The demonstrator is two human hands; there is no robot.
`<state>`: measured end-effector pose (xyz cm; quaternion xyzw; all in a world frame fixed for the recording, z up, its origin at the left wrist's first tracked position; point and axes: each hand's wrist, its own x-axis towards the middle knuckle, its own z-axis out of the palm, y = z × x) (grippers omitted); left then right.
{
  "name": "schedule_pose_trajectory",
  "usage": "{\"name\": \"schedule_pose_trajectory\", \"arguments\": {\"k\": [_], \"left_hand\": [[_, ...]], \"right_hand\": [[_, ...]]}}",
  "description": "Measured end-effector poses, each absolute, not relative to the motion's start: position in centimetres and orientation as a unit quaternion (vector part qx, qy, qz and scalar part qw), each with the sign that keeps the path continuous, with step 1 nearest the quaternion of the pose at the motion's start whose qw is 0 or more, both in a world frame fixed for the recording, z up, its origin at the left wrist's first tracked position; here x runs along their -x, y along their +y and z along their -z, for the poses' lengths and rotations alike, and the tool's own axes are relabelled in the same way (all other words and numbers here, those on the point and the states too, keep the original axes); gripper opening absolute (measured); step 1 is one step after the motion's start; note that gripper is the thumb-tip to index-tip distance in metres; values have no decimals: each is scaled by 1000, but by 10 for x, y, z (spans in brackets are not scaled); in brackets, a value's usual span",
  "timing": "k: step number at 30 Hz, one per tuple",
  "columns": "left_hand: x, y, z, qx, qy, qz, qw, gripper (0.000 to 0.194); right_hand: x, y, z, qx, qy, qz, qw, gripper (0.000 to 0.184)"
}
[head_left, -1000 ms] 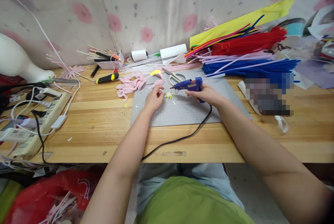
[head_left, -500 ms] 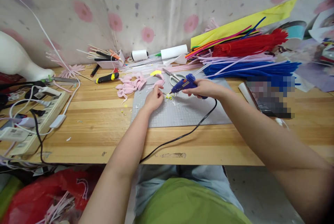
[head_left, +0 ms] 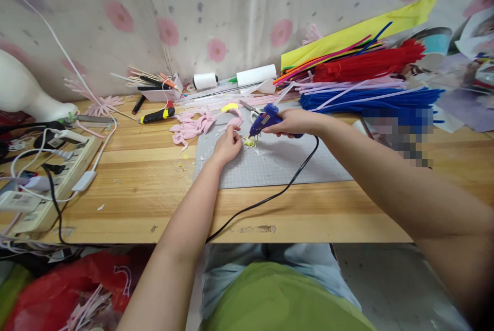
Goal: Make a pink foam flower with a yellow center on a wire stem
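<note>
Head view: yellow piece (head_left: 250, 142) with pale strands lies on mat (head_left: 297, 163). Left hand (head_left: 228, 144) beside it at 9 o'clock, fingers curled; can't tell if they pinch a strand. Right hand (head_left: 289, 123) closed round glue gun (head_left: 263, 121), nozzle slanting in from 1 o'clock, at or just above piece; contact unclear, no glue visible. Good handling, my judgement: steady wrist, small dab at centre, left fingertips out of nozzle's path, strands spread. Scissors (head_left: 251, 108) at 12, petals (head_left: 197, 124) at 10, cord (head_left: 270, 198) slack toward 5; mind snags.
</note>
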<state>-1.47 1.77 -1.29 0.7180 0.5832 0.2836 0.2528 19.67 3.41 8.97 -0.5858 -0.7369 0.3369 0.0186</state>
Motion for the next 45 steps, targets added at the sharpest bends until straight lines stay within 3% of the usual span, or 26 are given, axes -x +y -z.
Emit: {"name": "schedule_pose_trajectory", "arguments": {"k": [11,45], "left_hand": [[13,15,10,-724,592,-268,234,31],[13,16,10,-724,588,-271,240,32]], "right_hand": [[-193,31,-95,587,-741,-326,-7,39],[-198,33,-85,587,-731,-348,23,42]]}}
